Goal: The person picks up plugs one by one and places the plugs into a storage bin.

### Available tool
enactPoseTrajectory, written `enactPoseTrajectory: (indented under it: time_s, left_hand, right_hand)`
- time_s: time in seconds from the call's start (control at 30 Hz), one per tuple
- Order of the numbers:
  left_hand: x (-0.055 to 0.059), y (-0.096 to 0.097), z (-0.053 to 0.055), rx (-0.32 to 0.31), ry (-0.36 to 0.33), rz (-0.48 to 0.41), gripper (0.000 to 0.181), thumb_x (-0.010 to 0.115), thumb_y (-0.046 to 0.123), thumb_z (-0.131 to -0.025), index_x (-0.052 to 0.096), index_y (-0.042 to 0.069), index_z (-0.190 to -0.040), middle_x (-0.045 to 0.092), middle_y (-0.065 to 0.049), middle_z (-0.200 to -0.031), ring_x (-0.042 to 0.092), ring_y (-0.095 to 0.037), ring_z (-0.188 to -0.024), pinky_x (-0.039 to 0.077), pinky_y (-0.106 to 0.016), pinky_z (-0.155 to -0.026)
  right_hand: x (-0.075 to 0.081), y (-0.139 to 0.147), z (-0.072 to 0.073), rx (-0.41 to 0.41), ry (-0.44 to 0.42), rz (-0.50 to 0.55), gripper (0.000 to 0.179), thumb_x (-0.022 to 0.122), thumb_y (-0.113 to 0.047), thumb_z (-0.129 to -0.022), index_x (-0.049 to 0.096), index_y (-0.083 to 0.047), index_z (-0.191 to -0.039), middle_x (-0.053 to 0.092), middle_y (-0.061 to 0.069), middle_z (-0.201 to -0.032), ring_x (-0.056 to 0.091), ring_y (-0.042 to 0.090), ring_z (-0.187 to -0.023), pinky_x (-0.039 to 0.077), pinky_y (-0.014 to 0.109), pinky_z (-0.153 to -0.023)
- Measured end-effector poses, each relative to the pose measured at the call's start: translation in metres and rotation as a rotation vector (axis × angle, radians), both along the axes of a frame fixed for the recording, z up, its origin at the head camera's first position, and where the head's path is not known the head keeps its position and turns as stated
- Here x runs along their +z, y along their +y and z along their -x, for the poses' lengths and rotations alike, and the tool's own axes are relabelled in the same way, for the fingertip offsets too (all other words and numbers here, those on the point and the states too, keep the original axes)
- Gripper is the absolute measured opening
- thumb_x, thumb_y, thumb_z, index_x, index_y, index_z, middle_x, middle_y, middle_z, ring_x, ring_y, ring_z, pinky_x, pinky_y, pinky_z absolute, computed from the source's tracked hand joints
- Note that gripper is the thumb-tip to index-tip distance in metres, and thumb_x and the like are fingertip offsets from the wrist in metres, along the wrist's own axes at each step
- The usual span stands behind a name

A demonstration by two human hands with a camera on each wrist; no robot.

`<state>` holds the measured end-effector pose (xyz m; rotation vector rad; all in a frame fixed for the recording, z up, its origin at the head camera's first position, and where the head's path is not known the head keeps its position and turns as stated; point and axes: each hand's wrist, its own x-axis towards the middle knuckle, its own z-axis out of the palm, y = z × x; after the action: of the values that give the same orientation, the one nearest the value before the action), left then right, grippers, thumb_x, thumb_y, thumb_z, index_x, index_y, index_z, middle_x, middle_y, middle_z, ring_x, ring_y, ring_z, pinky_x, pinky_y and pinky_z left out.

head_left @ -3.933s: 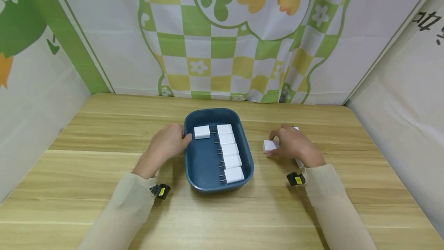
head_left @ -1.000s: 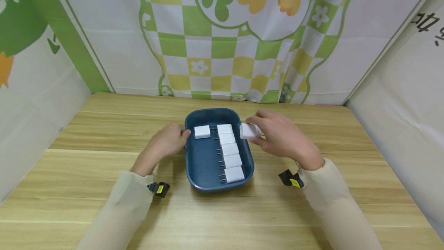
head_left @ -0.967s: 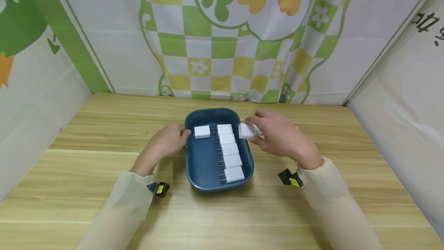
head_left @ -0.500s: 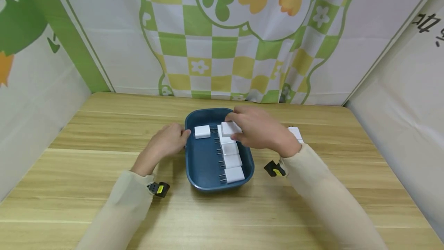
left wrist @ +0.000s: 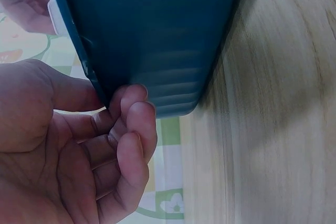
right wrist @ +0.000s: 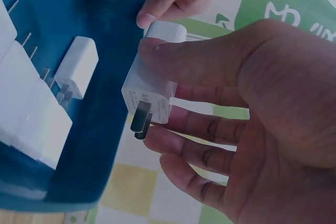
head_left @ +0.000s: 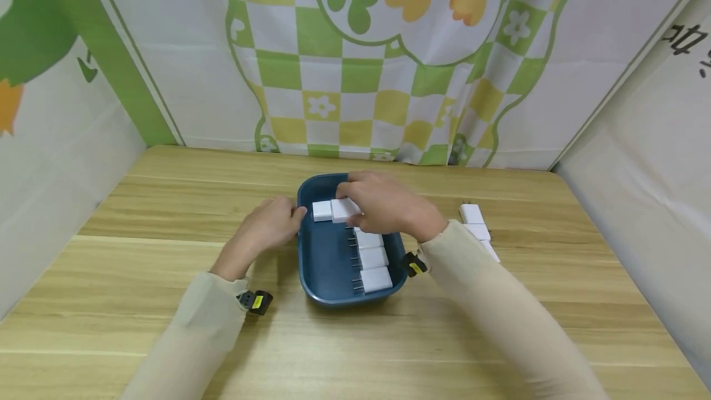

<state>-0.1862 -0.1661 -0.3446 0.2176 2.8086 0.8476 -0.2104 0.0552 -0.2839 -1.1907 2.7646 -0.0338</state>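
Observation:
My left hand (head_left: 266,227) pinches the left rim of a dark blue plastic bin (head_left: 301,264); in the left wrist view, the thumb and curled fingers (left wrist: 137,124) meet at its edge. Over the bin's far part, my right hand (head_left: 386,202) holds a white charger plug (head_left: 344,210) between thumb and fingers. Its two metal prongs (right wrist: 140,119) point back toward the palm side in the right wrist view. Below it, several white chargers (head_left: 373,258) lie in a column along the bin's right side, prongs leftward. One charger (head_left: 321,211) lies at the far left, prongs rightward; my right hand hides the column's far end.
More white chargers (head_left: 476,231) lie close together on the wooden table (head_left: 533,301), right of the bin. A patterned curtain (head_left: 355,79) hangs behind the table, and white cloth walls (head_left: 655,141) stand at both sides.
My right hand has picked up a charger from the table at the right and carried it left, over the bin's far part. The left hand has stayed on the rim.

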Motion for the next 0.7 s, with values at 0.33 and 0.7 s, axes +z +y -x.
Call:
enactPoseTrajectory:
  time_s: [0.33,0.7]
  left_hand:
    - [0.001,-0.001,0.0,-0.004,-0.013,0.001,0.037,0.044,0.023,-0.109,0.059,0.006,-0.08,0.053,-0.005,-0.064,0.049,-0.018,-0.053,0.037,-0.029,-0.051]
    - [0.0,-0.001,0.0,-0.01,-0.014,-0.002,0.038,0.043,0.023,-0.109,0.059,0.007,-0.078,0.052,-0.004,-0.062,0.048,-0.017,-0.052,0.036,-0.028,-0.05]
  right_hand:
    - [-0.008,-0.018,0.009,-0.009,-0.018,-0.051,0.044,0.076,-0.028,-0.092,0.065,-0.014,-0.132,0.061,0.005,-0.127,0.061,0.022,-0.11,0.049,0.039,-0.096]
    - [-0.019,-0.032,0.016,-0.02,-0.061,-0.093,0.042,0.074,-0.03,-0.093,0.064,-0.015,-0.131,0.06,0.004,-0.125,0.058,0.022,-0.111,0.047,0.04,-0.095]
